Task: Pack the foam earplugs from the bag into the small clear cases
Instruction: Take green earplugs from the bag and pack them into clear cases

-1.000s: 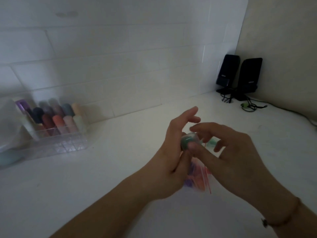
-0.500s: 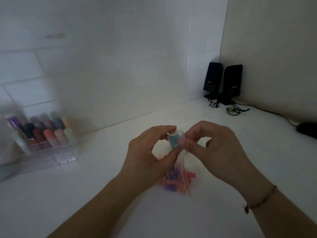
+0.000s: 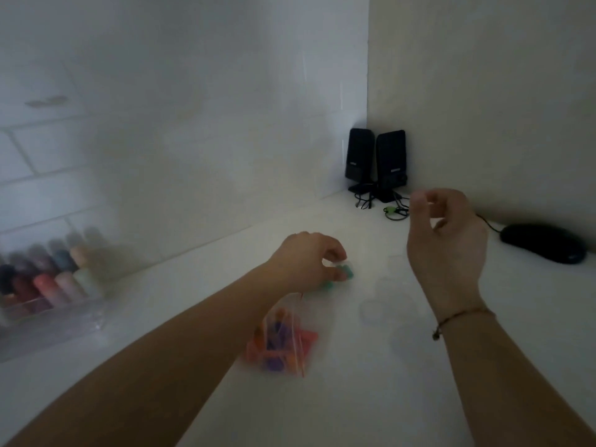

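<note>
We take the bag (image 3: 283, 341) as our landmark; it lies on the white counter (image 3: 200, 317), clear with a red zip strip, holding orange and purple earplugs (image 3: 274, 345). Just beyond the bag our left hand (image 3: 309, 259) reaches down to the counter, its fingertips pinched on a small clear case (image 3: 343, 271) with teal plugs inside; whether the case rests on the counter we cannot tell. Right of the bag and raised above the counter, our right hand (image 3: 446, 240) is loosely curled with thumb and forefinger close; we see nothing in it. Just right of the bag faint clear rings (image 3: 374, 309) show, too blurred to name. Far left of the bag stands an organiser (image 3: 48, 295) of coloured bottles; far behind it, two speakers (image 3: 375, 159); a mouse (image 3: 543, 241) lies well to the right.
</note>
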Available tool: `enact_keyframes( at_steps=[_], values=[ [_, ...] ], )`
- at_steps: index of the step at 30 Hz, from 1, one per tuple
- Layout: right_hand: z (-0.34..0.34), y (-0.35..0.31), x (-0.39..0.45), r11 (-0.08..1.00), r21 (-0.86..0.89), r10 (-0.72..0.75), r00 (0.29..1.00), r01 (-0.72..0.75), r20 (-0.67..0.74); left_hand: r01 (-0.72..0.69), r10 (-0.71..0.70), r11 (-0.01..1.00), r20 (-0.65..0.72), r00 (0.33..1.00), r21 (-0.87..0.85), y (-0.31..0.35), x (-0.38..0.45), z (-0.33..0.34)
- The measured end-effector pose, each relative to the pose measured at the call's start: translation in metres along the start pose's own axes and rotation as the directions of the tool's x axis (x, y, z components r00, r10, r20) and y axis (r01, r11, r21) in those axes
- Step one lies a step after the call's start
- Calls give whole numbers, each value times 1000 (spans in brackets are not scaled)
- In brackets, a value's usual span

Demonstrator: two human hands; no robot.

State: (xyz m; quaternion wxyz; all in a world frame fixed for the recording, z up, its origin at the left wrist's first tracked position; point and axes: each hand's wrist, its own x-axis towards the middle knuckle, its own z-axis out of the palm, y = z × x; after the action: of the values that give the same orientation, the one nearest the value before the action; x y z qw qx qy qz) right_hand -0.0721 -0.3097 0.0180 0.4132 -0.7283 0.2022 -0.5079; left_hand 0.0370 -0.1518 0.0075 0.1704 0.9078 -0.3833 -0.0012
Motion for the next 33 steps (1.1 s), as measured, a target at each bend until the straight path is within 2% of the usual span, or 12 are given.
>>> enact_keyframes(
  at_steps=[5, 9, 12, 16, 20, 22, 24, 26, 27, 29, 31, 33],
  values=[
    [3, 1, -1, 999, -32, 5, 1000, -4, 30, 3, -5, 999, 52, 999, 47, -8, 4, 10],
    [1, 0, 1, 1000, -14, 4, 1000, -4, 13, -45, 43, 999, 72, 996, 19, -1, -1, 6],
    [0, 0, 3, 1000, 16, 9, 999, -8, -37, -161, 163, 987, 95, 982, -24, 17, -16, -3],
    [1, 1, 2, 999, 20, -25, 998, 26, -50, -376, 336, 911, 223, 915, 169, 38, -31, -4],
    [2, -1, 0, 998, 32, -50, 995, 53, -82, -431, 384, 872, 224, 896, 230, 48, -33, 6],
    [2, -3, -2, 991, 81, -100, 991, 107, -92, -426, 390, 886, 203, 898, 184, 50, -35, 3],
    [0, -9, -5, 969, 146, -199, 980, 201, -29, -376, 370, 924, 88, 925, 65, 47, -42, -8],
    [-2, -19, -13, 927, 211, -334, 938, 310, 91, -255, 241, 942, -89, 967, -220, 38, -58, -23],
    [-3, -24, -17, 896, 253, -411, 898, 365, 159, -196, 146, 880, -146, 978, -432, 31, -70, -29],
    [-2, -35, -27, 822, 350, -553, 775, 448, 306, -165, 33, 635, -188, 982, -754, 14, -94, -37],
    [2, -39, -37, 762, 418, -645, 627, 494, 437, -173, 8, 421, -187, 982, -890, -2, -114, -34],
    [6, -41, -46, 723, 459, -691, 532, 517, 489, -164, 12, 271, -167, 986, -948, -14, -124, -27]
  ],
)
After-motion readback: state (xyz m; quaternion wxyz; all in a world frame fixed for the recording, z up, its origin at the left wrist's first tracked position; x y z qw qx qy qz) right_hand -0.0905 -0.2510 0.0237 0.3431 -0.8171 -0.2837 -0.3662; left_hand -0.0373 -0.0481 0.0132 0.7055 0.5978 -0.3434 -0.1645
